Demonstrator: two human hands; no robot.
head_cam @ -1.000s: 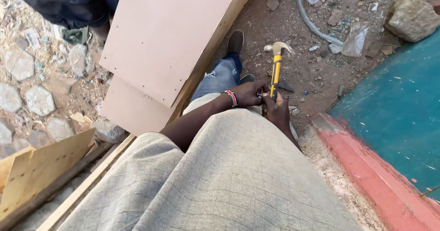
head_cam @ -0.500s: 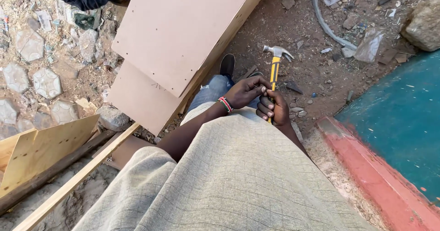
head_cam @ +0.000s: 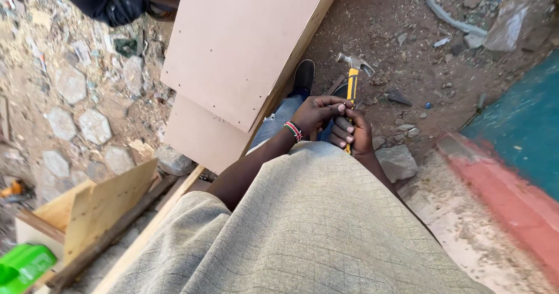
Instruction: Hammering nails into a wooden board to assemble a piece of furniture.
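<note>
fingers [head_cam: 348, 132] of the right hand [head_cam: 354, 135] grip a yellow hammer [head_cam: 351, 87] by its handle, head pointing away over dirt ground [head_cam: 407, 43]. left hand [head_cam: 314, 114], beaded bracelet [head_cam: 293, 131] at the wrist, curls its fingertips against the handle. pale board [head_cam: 239, 49] lies left.

A pale brown board [head_cam: 244, 43] is lying at eleven o'clock, overlapping a second board [head_cam: 201, 136] beneath it. A grey stone [head_cam: 397, 162] is sitting at three o'clock beside a red-edged teal slab [head_cam: 524, 131], while a green plastic thing [head_cam: 20, 265] is showing at eight o'clock.
</note>
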